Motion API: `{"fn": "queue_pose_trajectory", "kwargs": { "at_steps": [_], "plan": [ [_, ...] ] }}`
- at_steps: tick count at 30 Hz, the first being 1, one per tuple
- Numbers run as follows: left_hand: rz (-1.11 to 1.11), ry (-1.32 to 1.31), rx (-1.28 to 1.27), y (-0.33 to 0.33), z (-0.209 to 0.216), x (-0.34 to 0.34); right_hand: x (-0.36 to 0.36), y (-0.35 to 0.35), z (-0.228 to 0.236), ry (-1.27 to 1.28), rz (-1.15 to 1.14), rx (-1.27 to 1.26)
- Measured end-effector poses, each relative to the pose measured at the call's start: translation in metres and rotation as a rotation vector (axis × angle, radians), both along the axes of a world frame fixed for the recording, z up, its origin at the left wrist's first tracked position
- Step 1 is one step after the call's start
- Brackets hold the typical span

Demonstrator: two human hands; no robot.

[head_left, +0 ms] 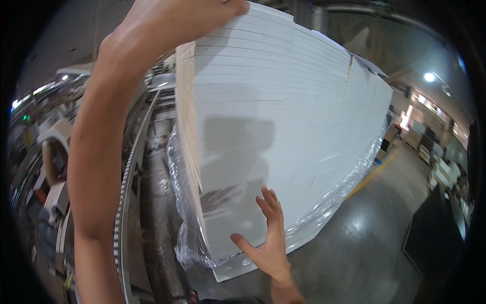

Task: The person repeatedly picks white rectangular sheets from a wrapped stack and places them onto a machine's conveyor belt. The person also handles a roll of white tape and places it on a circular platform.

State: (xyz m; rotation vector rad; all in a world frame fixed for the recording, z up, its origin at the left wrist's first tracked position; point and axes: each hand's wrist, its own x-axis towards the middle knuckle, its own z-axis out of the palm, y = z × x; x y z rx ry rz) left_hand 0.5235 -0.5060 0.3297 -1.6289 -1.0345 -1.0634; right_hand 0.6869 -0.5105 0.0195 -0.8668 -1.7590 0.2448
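A tall stack of thin white boards fills the middle, its pale raw edges showing on the left side. At the stack's top left corner is my left hand, reached up high and partly cut off by the picture's upper edge. Its visible fingers curl at the top edge of a white board there. My right hand is low in front of the stack's broad face, fingers spread and holding nothing. Whether it touches the face I cannot tell. Clear plastic wrap hangs crumpled round the stack's lower edges.
Along the left runs a long machine with a toothed rail. Grey floor with a yellow line stretches to the right. A dark panel stands at the right, with stacked pale pieces behind it.
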Motion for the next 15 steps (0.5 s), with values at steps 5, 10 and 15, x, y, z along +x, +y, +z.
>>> {"fn": "queue_pose_trajectory", "kwargs": {
  "at_steps": [5, 10, 15],
  "plan": [
    [0.133, 0.080, -0.032, -0.009, 0.025, 0.009, 0.069, -0.021, -0.002, -0.053, 0.068, -0.078],
    [0.217, 0.102, -0.080, -0.011, 0.036, 0.018, 0.095, -0.027, 0.002, 0.050, 0.182, 0.002],
    [0.202, 0.174, -0.044, 0.003, 0.038, 0.006, 0.087, -0.029, 0.004, 0.188, 0.287, -0.009]
  ]
}}
